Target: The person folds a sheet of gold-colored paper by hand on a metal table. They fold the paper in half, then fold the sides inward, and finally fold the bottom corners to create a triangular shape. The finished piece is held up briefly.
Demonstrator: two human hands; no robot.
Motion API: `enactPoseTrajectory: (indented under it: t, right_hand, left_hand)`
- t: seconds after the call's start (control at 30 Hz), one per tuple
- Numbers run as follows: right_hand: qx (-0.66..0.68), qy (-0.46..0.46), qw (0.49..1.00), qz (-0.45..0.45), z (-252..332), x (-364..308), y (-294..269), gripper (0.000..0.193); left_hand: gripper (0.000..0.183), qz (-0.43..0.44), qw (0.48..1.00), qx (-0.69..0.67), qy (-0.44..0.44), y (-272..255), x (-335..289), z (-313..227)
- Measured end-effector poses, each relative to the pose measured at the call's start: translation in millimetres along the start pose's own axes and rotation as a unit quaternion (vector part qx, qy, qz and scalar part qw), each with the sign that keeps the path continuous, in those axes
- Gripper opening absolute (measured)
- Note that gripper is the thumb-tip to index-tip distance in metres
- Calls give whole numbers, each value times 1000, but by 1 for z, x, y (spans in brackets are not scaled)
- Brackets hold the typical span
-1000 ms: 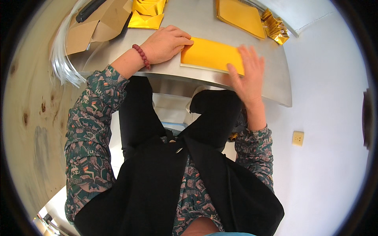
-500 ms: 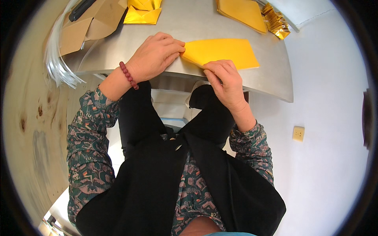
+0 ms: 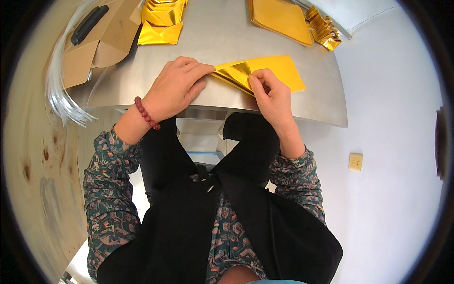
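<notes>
On the metal table (image 3: 217, 38), we see gold paper (image 3: 286, 71) near the front edge, the left hand (image 3: 177, 85) at one tip, its hold unclear, the right hand (image 3: 274, 97), grip pinched on a flap (image 3: 239, 73), apparently mid-fold, calling for careful creasing.

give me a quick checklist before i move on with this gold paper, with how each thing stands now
1. Left hand at the left tip of the gold paper: ok, fingertips there; pinching or pressing, cannot tell.
2. Right hand grip on the turned-over flap: ok, thumb and fingers at its edge.
3. Crease pressed flat along its length: cannot tell.
4. Red bead bracelet off the paper: ok, on the left wrist.
5. Gold sheet stack apart from the paper: ok, bare steel tabletop shows between.
</notes>
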State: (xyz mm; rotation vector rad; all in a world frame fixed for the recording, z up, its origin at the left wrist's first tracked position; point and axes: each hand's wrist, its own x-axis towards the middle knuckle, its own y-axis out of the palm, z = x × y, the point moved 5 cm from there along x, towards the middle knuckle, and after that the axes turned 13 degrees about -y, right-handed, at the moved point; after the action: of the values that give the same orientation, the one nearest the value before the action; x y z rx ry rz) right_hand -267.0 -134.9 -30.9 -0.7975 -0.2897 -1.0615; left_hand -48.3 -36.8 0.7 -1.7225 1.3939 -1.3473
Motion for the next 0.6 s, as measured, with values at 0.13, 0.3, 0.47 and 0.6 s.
enactPoseTrajectory:
  t: [0.13, 0.3, 0.47, 0.6]
  right_hand:
    - [9, 25, 1000, -3, -4, 3, -3, 11]
    - [-25, 46, 998, 26, -4, 5, -9, 13]
    - [-33, 73, 995, 52, -1, 10, -13, 13]
    - [-45, 83, 994, 53, 4, 11, -16, 15]
  left_hand:
    - [36, -4, 1000, 0, -1, -3, -2, -5]
    - [40, 7, 1000, 7, -6, -4, -2, -10]
    - [48, -50, 998, -3, 47, -7, -7, -41]
    - [56, 7, 999, -10, 53, 2, -19, -71]
